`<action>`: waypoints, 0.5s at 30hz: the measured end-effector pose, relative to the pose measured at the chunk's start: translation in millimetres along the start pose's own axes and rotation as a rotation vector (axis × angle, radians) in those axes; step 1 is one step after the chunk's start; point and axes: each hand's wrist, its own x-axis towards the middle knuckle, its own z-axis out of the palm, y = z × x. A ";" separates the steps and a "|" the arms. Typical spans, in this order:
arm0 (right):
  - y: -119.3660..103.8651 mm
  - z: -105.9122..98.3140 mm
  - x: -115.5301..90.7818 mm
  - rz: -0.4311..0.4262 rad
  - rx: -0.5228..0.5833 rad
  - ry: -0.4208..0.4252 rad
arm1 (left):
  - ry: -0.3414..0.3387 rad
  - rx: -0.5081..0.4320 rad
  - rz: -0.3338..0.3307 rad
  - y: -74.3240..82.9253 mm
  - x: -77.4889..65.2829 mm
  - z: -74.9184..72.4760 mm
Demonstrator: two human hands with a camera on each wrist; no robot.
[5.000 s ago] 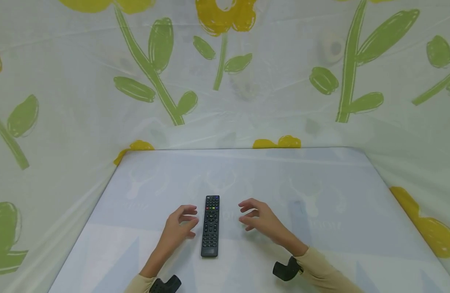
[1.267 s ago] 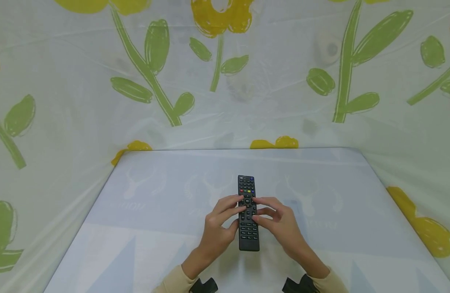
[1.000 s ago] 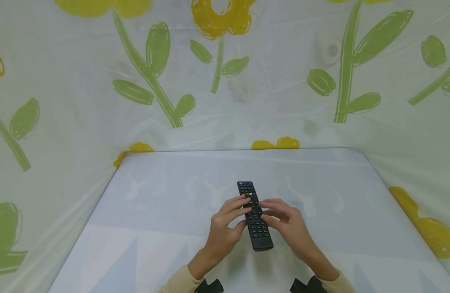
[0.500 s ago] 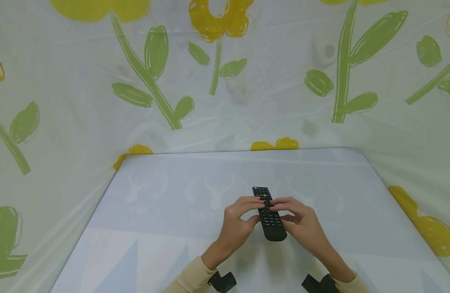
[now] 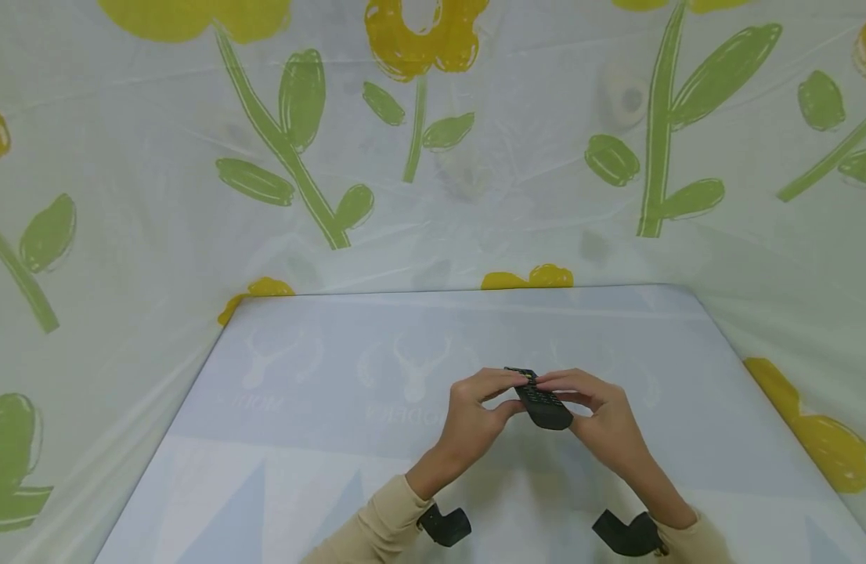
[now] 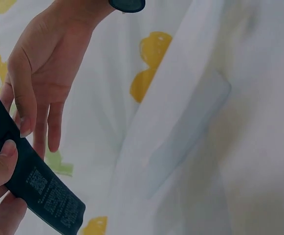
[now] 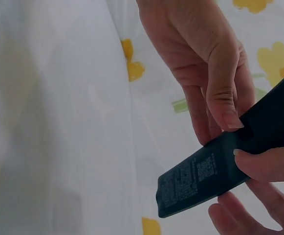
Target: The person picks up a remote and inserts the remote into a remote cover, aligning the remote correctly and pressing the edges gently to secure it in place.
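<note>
the person's left hand [image 5: 468,415] and right hand [image 5: 609,421] are gripping a long, slim black plastic remote control [image 5: 549,413] between them, holding it tilted above a white and pale-blue patterned tabletop [image 5: 306,486]. the left fingers are closing narrowly on one long side, the right fingers on the other; fingertips are lying over the button face while the thumbs are pressing its back, where white printed text [image 6: 54,196] is showing in both wrist views. beige fabric sleeves [image 5: 377,521] are covering both forearms, and small black angular devices [image 5: 449,527] are sitting at the wrists. beyond the tabletop, a white sheet [image 5: 517,196] printed with yellow flowers and green leaves is hanging.
</note>
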 end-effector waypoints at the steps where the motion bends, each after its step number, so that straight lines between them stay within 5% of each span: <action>1: 0.1 -1.1 0.4 0.000 -0.002 -0.006 | -0.003 -0.014 -0.016 0.2 0.3 0.8; 15: 3.2 -13.0 7.9 0.003 -0.037 -0.001 | -0.026 -0.129 -0.122 -2.8 12.9 8.2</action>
